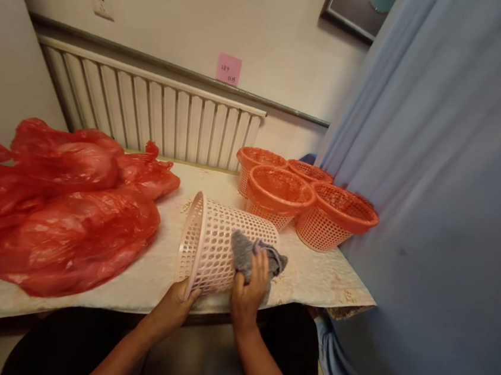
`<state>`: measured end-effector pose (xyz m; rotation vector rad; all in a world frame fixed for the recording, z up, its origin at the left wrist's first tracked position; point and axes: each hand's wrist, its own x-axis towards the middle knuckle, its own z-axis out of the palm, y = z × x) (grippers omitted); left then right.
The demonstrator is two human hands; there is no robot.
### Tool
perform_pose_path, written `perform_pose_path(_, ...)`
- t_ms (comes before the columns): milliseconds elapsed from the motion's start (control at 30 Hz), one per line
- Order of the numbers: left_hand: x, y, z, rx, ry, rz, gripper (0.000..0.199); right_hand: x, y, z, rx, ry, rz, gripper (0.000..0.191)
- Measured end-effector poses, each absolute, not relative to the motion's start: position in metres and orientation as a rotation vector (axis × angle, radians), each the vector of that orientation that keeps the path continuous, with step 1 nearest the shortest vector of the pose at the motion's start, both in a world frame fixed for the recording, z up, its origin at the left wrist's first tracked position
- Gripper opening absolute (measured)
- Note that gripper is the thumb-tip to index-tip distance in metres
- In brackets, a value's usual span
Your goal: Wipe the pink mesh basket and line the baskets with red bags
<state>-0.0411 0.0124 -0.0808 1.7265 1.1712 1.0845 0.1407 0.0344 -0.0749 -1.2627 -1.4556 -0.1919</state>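
A pale pink perforated plastic wastebasket (217, 246) lies on its side on the covered table, its mouth turned to the left. My left hand (179, 302) grips the rim at the near side, thumb over the edge. Against the basket's outer wall, toward its base, my right hand (251, 289) presses a crumpled grey cloth (243, 252). The cloth bunches around the fingers and hides part of the basket's wall.
Several wastebaskets lined with red bags, one of them in front (280, 199), stand at the back right. Full-looking red plastic bags (70, 234) cover the table's left side. A radiator (164, 107) runs behind; a blue curtain (432, 200) hangs at right.
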Motion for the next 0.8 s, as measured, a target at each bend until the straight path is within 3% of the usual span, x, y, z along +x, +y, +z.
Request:
perform_pose_path(167,-0.042,0.014,-0.094,1.786,1.141,1.087,0.044,0.102,0.017,-0.051,-1.06,-1.792,-0.165,0.05)
perform_pose_path(500,-0.051,0.01,-0.111,1.729,1.181,0.968,0.044,0.103,0.068,0.023,-1.126,-1.877,-0.017,0.041)
perform_pose_path(800,-0.022,0.014,-0.017,1.239,1.201,1.121,0.059,0.107,0.047,0.0,-1.117,-1.899,0.038,0.049)
